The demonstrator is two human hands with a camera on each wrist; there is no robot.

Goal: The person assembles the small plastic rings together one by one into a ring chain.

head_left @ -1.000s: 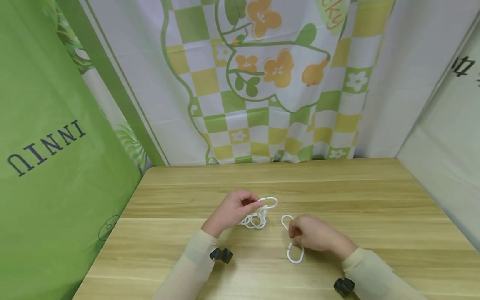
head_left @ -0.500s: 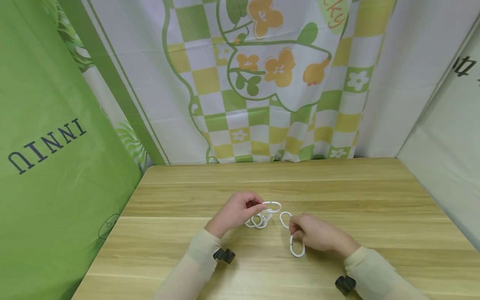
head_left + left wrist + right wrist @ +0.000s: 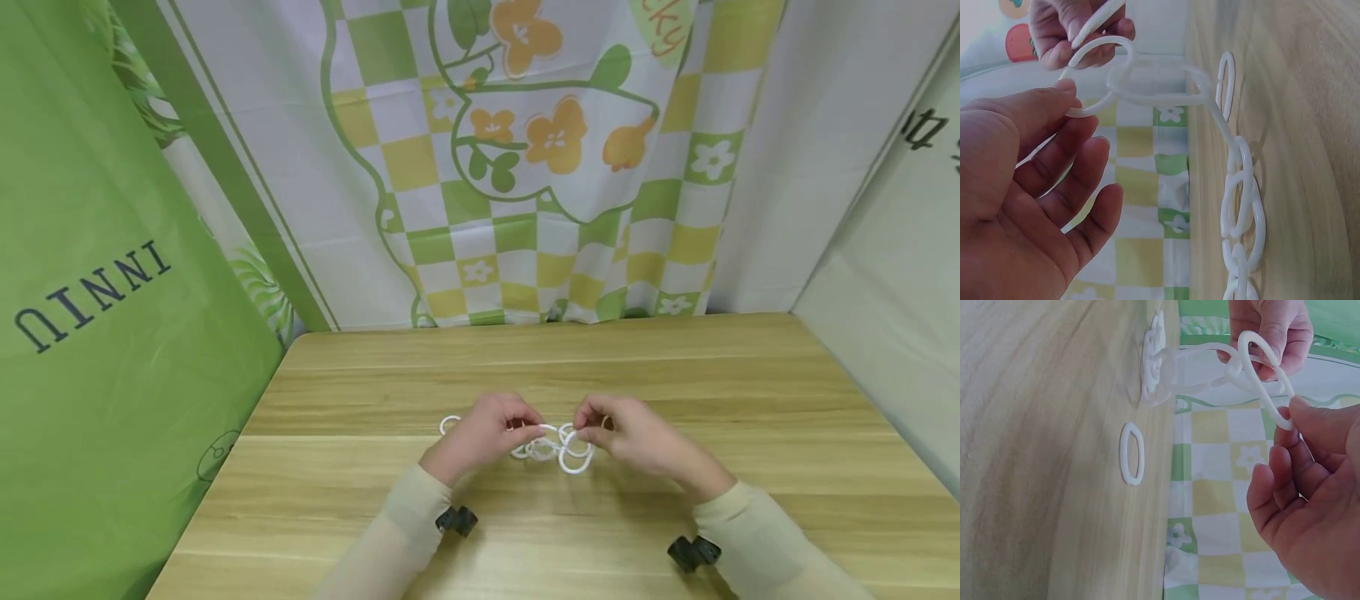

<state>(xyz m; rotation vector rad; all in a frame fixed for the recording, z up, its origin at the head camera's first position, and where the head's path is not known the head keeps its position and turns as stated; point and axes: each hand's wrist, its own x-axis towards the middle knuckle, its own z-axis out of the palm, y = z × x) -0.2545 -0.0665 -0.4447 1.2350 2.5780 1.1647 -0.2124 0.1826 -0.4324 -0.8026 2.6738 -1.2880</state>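
My left hand point(image 3: 487, 437) pinches a white oval plastic chain link point(image 3: 1107, 39) between thumb and fingertips. This link is the end of a white chain point(image 3: 1244, 187), which hangs from it and runs down onto the table. A small gap shows in the held link's side. Opposite, my right hand point(image 3: 641, 442) pinches a separate white link point(image 3: 1258, 387) by its edge. The two links overlap in both wrist views, fingertips close together. Flat on the table beneath the hands lies one loose white link point(image 3: 1124, 453).
The wooden table point(image 3: 750, 400) stretches out on all sides of the hands. A green and yellow checked curtain point(image 3: 517, 233) hangs behind its far edge. Green cloth point(image 3: 112, 375) hangs on the left, pale cloth point(image 3: 885, 333) on the right.
My right hand has risen from the table with one link and moved up beside the left hand. The left hand has shifted slightly right, holding the chain's end link.
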